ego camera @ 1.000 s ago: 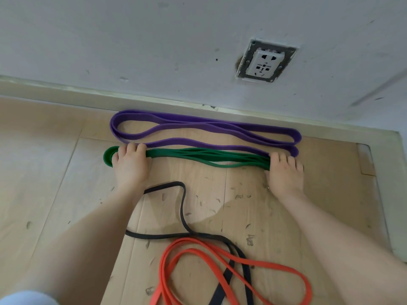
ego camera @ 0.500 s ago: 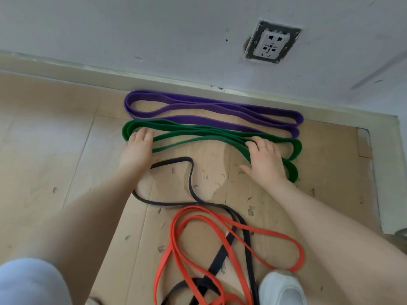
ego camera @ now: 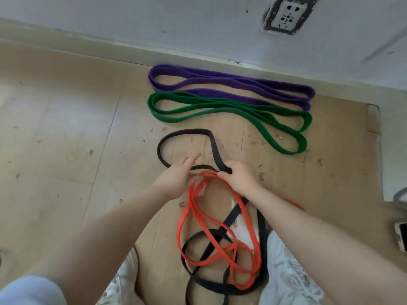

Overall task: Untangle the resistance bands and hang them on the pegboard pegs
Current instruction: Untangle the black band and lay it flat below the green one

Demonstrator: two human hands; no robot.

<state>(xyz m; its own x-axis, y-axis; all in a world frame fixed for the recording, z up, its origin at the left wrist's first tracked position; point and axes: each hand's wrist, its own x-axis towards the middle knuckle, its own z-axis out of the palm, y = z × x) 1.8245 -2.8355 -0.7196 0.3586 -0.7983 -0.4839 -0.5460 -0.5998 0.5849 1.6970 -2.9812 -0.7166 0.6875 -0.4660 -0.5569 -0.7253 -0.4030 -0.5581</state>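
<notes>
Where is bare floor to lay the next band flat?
Free: the floor left of the purple band and green band, and the strip between green and the black band. Crowded: near the left hand and right hand, where black and the orange band tangle.

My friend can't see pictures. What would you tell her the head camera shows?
A person's left hand and right hand pick at an orange band tangled with a black band on a wooden floor. Beyond them, a green band and a purple band lie folded by the wall.
</notes>
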